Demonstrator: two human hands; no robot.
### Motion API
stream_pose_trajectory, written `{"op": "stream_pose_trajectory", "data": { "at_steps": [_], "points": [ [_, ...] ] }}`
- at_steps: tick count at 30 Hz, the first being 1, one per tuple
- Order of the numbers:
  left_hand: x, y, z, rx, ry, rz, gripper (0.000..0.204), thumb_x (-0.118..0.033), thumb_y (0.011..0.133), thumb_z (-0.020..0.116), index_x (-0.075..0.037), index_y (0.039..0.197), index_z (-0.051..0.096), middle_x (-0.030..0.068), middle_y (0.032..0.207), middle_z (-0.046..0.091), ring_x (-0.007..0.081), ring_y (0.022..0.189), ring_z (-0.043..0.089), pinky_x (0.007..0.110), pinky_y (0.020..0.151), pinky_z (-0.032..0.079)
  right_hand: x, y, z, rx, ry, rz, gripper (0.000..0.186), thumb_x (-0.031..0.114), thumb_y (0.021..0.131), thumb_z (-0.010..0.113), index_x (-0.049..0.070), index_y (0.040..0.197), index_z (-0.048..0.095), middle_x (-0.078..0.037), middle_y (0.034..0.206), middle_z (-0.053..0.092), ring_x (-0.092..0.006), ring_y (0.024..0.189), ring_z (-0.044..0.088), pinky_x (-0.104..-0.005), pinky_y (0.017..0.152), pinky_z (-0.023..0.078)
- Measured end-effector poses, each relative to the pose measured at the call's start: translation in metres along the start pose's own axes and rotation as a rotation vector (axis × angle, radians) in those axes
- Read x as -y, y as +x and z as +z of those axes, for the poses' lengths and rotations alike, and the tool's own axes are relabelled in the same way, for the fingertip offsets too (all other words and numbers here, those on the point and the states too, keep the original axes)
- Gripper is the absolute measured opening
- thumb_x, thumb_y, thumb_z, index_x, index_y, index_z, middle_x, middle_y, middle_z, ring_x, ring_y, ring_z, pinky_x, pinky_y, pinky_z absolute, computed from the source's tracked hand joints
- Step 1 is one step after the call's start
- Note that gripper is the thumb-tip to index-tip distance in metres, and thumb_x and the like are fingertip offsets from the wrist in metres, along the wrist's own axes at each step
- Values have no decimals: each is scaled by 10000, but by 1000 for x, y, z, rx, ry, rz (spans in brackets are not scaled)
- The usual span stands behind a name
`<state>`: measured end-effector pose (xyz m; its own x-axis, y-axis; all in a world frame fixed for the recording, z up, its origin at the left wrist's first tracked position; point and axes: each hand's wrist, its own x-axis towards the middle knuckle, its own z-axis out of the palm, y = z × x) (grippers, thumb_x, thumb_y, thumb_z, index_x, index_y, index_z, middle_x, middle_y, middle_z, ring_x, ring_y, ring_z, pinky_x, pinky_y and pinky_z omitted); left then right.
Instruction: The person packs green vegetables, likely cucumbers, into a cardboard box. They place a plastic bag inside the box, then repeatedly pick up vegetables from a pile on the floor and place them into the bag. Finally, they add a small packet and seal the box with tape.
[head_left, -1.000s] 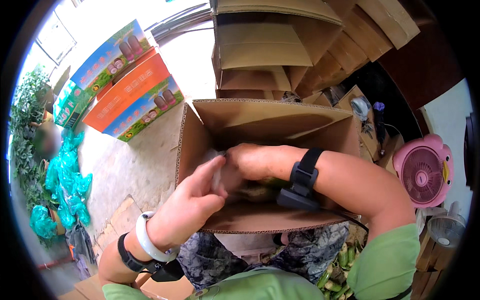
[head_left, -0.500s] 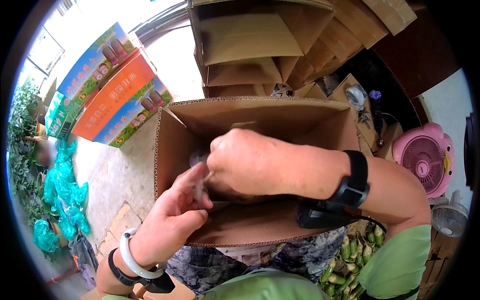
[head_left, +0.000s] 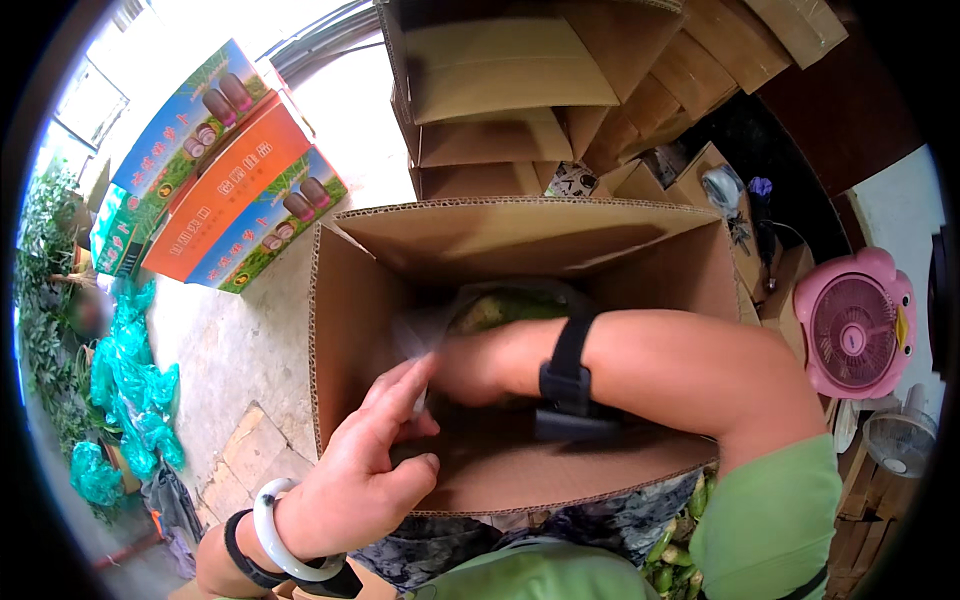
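An open cardboard box (head_left: 520,480) stands in front of me. Inside it lies a clear plastic bag (head_left: 425,325), with green vegetables (head_left: 510,305) showing through behind my right wrist. My left hand (head_left: 385,440) is over the box's near left part, fingers stretched out and thumb apart, its fingertips against the bag's film. My right hand (head_left: 470,368) reaches down into the box beside those fingertips. Its fingers are smeared by motion and partly hidden, so whether they grip the bag does not show.
Stacked open cardboard boxes (head_left: 500,75) rise just beyond the box. Printed colourful cartons (head_left: 235,165) stand at the far left, with green plastic bags (head_left: 130,370) nearer. On the right are a pink fan (head_left: 852,325) and a grey fan (head_left: 900,440). Green vegetables (head_left: 675,555) lie near my right elbow.
My right hand has gone from a raised fist above the box down inside it, the forearm shifting left. Green vegetables now show in the box. The left thumb has moved slightly right and down.
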<state>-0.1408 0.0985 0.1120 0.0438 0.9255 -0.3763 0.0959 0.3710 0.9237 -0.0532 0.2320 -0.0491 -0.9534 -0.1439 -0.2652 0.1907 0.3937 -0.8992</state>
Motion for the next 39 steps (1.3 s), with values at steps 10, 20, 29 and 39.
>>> {"op": "stream_pose_trajectory", "data": {
  "at_steps": [10,20,29,39],
  "points": [
    [1,8,0,13,105,-48,619,60,757,499,1,1344,313,55,1213,385,145,987,466,256,875,395,18,-7,-25,147,-217,396,369,128,729,611,124,1097,605,-143,1095,597,-299,1005,567,-371,841,448],
    [-1,11,9,-33,24,-124,489,-47,827,563,-6,1292,417,-6,928,542,56,735,485,194,660,433,135,-121,-77,-74,-675,297,370,204,728,641,49,1062,611,-147,974,636,-284,900,607,-365,780,478],
    [-11,30,10,-75,526,-94,470,-114,799,603,11,1235,482,85,838,602,126,749,555,246,692,456,168,-253,-43,-609,-170,309,295,29,819,556,-23,1109,559,-59,1011,608,-123,928,565,-257,848,442],
    [-10,28,15,-114,493,-117,510,-120,779,624,41,1238,470,109,984,606,142,842,559,248,781,449,173,-282,-23,-758,14,274,241,24,830,538,-41,1057,582,-55,983,612,-104,908,556,-236,818,444]
  ]
}}
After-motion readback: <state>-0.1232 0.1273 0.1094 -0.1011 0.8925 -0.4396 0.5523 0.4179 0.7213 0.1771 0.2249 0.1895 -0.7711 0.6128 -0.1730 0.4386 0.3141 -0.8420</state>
